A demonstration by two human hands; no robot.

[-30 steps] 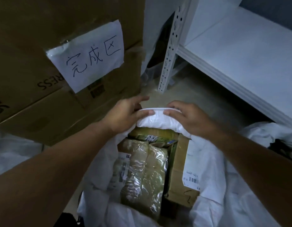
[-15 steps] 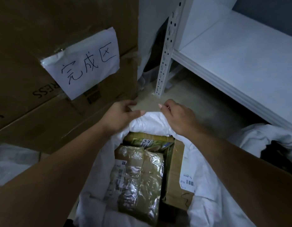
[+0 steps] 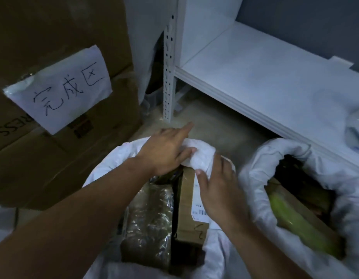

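A white sack stands open on the floor below me. Inside it lie a parcel wrapped in clear plastic and a cardboard parcel with a barcode label. My left hand lies over the sack's far rim, with the bunched white cloth held between thumb and fingers and the index finger stretched out beyond it. My right hand holds the same bunched rim from the near right, thumb on the inner side. The far parcel in the sack is hidden under my left hand.
A second white sack at the right holds a green parcel and dark items. Stacked cardboard boxes with a handwritten paper sign stand at the left. A white shelf and its perforated post stand behind.
Both hands have drawn the sack's far rim toward me and down over the parcels. The right hand came nearer. The view swung right, and the second sack now shows.
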